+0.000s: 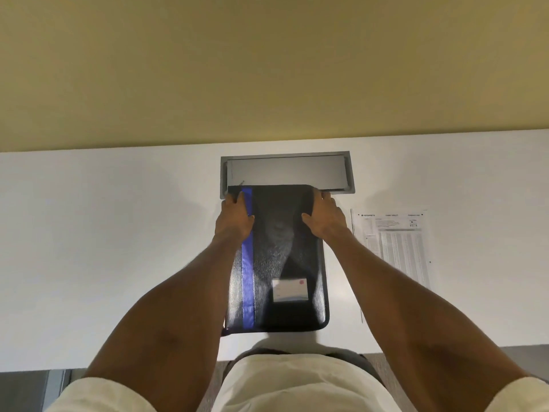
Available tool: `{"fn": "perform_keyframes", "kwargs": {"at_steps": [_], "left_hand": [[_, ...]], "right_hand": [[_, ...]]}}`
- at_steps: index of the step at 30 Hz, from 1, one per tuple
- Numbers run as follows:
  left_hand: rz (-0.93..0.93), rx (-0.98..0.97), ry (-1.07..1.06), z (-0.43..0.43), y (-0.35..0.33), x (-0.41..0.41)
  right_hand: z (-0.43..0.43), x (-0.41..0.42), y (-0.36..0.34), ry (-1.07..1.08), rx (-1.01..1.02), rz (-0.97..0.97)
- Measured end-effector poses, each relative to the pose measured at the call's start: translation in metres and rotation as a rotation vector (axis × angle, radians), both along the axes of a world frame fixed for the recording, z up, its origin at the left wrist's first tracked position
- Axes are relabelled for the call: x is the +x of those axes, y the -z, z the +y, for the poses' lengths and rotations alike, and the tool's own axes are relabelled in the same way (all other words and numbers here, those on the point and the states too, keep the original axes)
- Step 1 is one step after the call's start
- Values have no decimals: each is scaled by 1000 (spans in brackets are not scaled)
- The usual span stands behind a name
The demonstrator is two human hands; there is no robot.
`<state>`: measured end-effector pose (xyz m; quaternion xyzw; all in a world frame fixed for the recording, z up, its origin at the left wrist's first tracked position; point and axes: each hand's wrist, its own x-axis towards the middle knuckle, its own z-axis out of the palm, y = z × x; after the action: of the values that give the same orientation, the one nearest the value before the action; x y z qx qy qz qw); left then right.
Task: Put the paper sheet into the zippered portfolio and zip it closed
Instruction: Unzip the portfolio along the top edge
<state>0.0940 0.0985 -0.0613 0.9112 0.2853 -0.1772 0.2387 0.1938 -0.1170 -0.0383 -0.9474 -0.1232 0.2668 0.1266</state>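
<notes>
A black zippered portfolio (pixel 285 263) with a blue vertical stripe and a white label lies flat and closed on the white table (pixel 104 248), straight in front of me. My left hand (pixel 234 218) grips its far left corner, fingers curled over the edge. My right hand (pixel 323 218) holds the far right corner, thumb on the cover. The paper sheet (pixel 398 248), printed with a table of small text, lies flat on the table just right of the portfolio, untouched. A zipper pull shows by the far left corner.
A grey recessed cable hatch (pixel 285 169) sits in the table just beyond the portfolio's far edge. A yellowish wall rises behind the table. The table's near edge runs close to my body.
</notes>
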Motion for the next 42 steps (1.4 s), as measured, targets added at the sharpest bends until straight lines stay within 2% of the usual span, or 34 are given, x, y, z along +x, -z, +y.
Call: {"fn": "perform_keyframes", "kwargs": {"at_steps": [9,14,22,26,36,42], "left_hand": [[8,-74,-166,26,7,38],[-18,-123,-264,29,12,43],[-64,-176,-285,20,11,56],[-122,-241,-337,21,10,54],[-178,-238,-366,19,2,52],[-178,-221,-342,16,-8,52]], "right_hand": [[26,54,16,-99,-23,-15],[54,73,17,-238,-104,-139],[143,77,23,-485,154,43],[173,75,26,-587,127,120],[181,85,28,-618,184,309],[188,90,19,-600,178,256]]}}
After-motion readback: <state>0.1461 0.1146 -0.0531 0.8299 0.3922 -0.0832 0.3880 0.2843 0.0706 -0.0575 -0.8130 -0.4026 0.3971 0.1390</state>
